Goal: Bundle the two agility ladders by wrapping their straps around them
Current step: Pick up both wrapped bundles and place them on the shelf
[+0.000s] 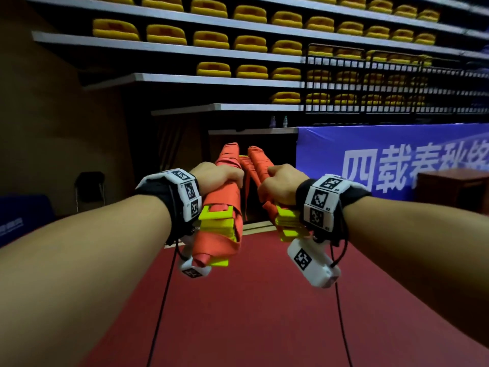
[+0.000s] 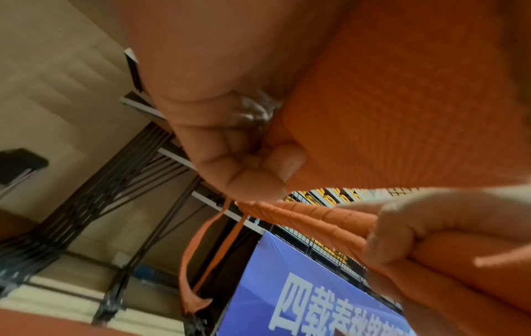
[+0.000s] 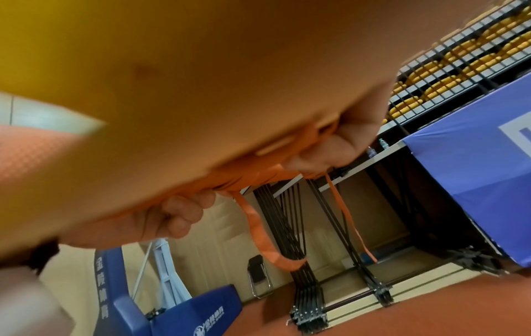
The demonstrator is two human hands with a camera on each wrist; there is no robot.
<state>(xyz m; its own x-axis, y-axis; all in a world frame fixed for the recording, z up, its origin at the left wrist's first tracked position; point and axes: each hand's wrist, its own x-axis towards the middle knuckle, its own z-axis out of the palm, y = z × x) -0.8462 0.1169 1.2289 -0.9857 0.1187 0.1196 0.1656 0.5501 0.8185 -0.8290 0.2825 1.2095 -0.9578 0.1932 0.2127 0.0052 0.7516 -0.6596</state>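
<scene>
Two agility ladders are folded into bundles of yellow rungs wound in orange strap. My left hand [image 1: 218,177] grips the left bundle [image 1: 225,210] around its middle and holds it at chest height. Just to the right, my right hand [image 1: 279,188] grips the right bundle [image 1: 258,161]. The bundles lie side by side and point away from me, close together at their far ends. A loose orange strap end [image 1: 247,197] hangs between them. The left wrist view shows my fingers [image 2: 244,163] curled against the orange wrap [image 2: 402,113], with the strap end [image 2: 195,261] dangling below. That strap end [image 3: 258,231] also hangs in the right wrist view.
Red floor [image 1: 251,313] lies below my arms. Ahead stand retracted bleachers with yellow seats [image 1: 251,43] and a blue banner [image 1: 397,160]. A brown desk [image 1: 449,186] is at the right, and a folding chair [image 1: 90,186] and blue padding [image 1: 16,223] at the left.
</scene>
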